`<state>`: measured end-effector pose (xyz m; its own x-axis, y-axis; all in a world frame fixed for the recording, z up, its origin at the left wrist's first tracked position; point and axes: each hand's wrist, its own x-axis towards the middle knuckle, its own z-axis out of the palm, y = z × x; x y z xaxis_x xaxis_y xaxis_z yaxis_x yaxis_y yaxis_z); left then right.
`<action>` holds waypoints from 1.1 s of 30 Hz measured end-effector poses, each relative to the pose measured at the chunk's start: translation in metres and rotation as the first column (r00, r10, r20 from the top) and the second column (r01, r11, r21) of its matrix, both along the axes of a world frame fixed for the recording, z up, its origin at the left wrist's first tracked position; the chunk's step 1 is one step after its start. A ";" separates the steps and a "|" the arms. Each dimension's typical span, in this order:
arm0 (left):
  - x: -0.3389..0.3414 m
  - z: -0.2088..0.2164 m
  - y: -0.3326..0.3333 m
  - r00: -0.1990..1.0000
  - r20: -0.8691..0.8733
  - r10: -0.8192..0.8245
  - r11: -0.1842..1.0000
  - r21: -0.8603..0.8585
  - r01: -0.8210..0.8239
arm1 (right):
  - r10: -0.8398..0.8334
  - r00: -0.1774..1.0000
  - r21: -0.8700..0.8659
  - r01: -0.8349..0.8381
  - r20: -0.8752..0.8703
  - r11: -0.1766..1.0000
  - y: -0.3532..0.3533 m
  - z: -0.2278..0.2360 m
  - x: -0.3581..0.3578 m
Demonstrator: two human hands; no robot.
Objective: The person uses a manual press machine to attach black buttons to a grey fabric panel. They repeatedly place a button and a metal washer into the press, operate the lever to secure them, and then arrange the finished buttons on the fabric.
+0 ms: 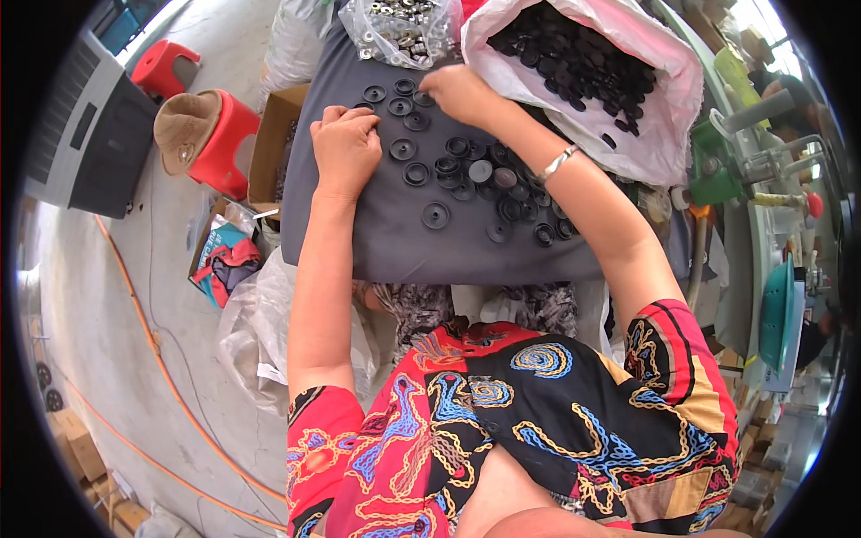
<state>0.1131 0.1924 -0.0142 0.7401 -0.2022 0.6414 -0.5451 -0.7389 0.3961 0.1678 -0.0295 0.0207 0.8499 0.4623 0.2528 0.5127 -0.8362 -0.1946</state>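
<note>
Loosely, black flanged discs point(436, 214) lie on the grey cloth point(359, 247): a few spaced out toward the far left, others crowded in a heap point(489, 175) to the right. The right hand point(459, 94) has its fingertips drawn nearly together at a far disc; whether they grip it, I cannot tell. The left hand point(346, 148) is curled almost closed by another disc near the left edge, its hold unclear too. A nudge from those knuckles could send that disc over the edge. The silver bracelet point(558, 164) sits just beside the heap, so a low sweep could scatter pieces. Farther out, a bump could spill the gaping white sack point(668, 85) or the clear bag point(360, 31) of metal parts point(405, 14).
</note>
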 end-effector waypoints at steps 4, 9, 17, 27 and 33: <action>0.004 -0.002 0.000 1.000 -0.017 0.014 0.999 -0.031 -0.015 | -0.056 0.998 -0.033 0.057 0.032 0.998 0.014 0.003 -0.034; 0.007 0.001 0.004 0.999 -0.045 -0.017 0.986 -0.168 0.010 | -0.150 0.979 -0.020 0.154 0.139 0.988 0.025 0.001 -0.033; 0.012 -0.001 0.004 1.000 -0.028 -0.002 0.959 -0.283 -0.006 | -0.260 0.951 -0.155 0.286 0.167 0.946 -0.008 -0.005 -0.035; 0.014 0.003 -0.001 0.999 -0.038 -0.012 0.964 -0.266 0.001 | -0.143 0.942 0.052 0.133 0.303 0.990 0.005 -0.014 -0.006; 0.014 -0.002 -0.001 1.000 -0.021 -0.011 0.965 -0.262 0.005 | -0.114 0.944 0.025 0.112 0.308 0.993 -0.004 -0.015 -0.018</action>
<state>0.1275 0.1913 -0.0161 0.7536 -0.0354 0.6563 -0.5395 -0.6037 0.5869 0.1499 -0.0332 0.0057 0.7764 0.3648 0.5139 0.4506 -0.8914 -0.0480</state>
